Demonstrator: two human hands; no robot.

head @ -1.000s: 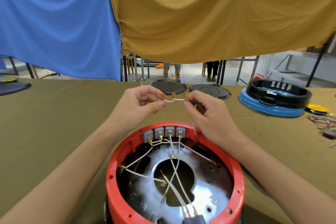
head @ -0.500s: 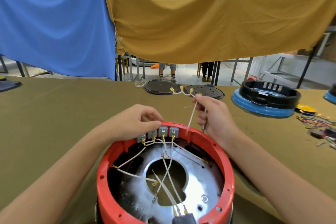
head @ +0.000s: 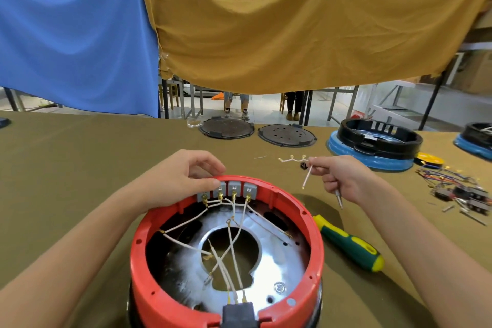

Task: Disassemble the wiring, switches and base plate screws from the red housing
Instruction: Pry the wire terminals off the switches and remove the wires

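While the left hand (head: 183, 176) rests curled on the grey switches (head: 228, 189) at the round red plastic housing's (head: 314, 231) far rim, its grip holds nothing. The right hand (head: 346, 181) pinches a short white wire harness with brass terminals (head: 295, 160) above the olive-covered table (head: 80, 162), just right of the housing.

Four grey switches (head: 227, 189) under the left fingers (head: 213, 183); one red housing (head: 226, 255); two black discs (head: 226, 128) beyond; one screwdriver (head: 348, 243).

hidden: left hand (head: 181, 178) covers the leftmost grey switches (head: 241, 189) on the red housing (head: 306, 217); cut off: housing's near side by the bottom edge; blurred: small tool (head: 338, 198) under the right hand (head: 346, 181), possibly a screwdriver tip
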